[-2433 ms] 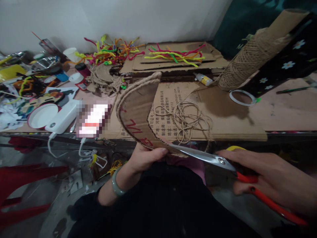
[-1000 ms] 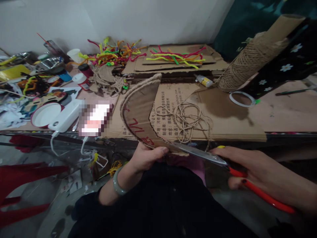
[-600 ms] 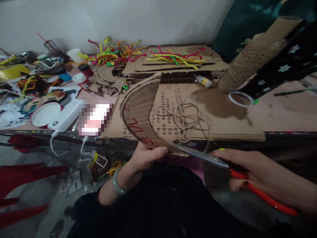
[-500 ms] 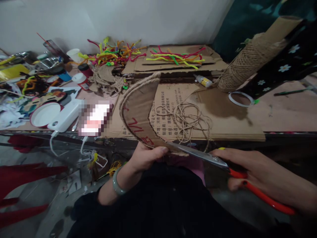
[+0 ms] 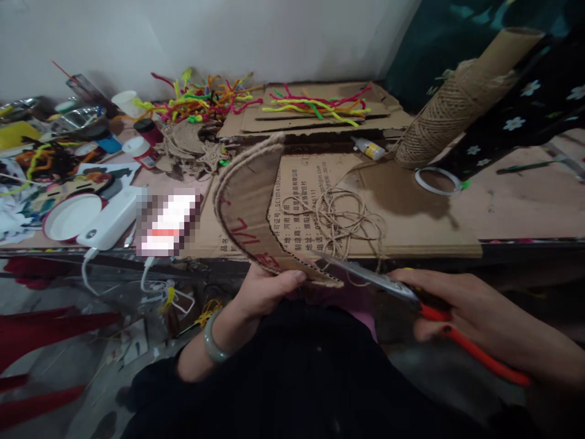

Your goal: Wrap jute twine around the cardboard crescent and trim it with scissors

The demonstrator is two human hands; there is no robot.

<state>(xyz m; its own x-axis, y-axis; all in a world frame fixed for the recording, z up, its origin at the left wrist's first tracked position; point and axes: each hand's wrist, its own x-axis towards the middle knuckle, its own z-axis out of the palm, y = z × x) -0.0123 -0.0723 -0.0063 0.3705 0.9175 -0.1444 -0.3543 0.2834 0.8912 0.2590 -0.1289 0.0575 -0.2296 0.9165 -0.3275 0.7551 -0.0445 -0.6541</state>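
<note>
My left hand [image 5: 269, 289] is closed on the lower end of a crescent-shaped cardboard piece [image 5: 249, 207], its thumb on the face. Twine runs along the outer curve of the crescent, and red print marks its face. In my right hand [image 5: 452, 311] is a pair of scissors [image 5: 388, 286] with red-orange handles. Their metal blades point left, close to the crescent's lower tip; whether they touch it I cannot tell. Behind the blades, a loose tangle of twine [image 5: 351, 222] lies on a printed cardboard sheet [image 5: 434, 238].
A tube wound with twine [image 5: 450, 116] stands at the right, near a white ring [image 5: 437, 181] and a small glue bottle [image 5: 369, 149]. Colourful pipe cleaners [image 5: 315, 107] lie at the back. At the left are a white power bank [image 5: 112, 219] with cables and a blurred-out phone [image 5: 169, 222].
The scissor blades have come slightly up and away from the crescent's lower inner edge, showing more of its tip. The whole view has shifted a little; both hands keep their hold.
</note>
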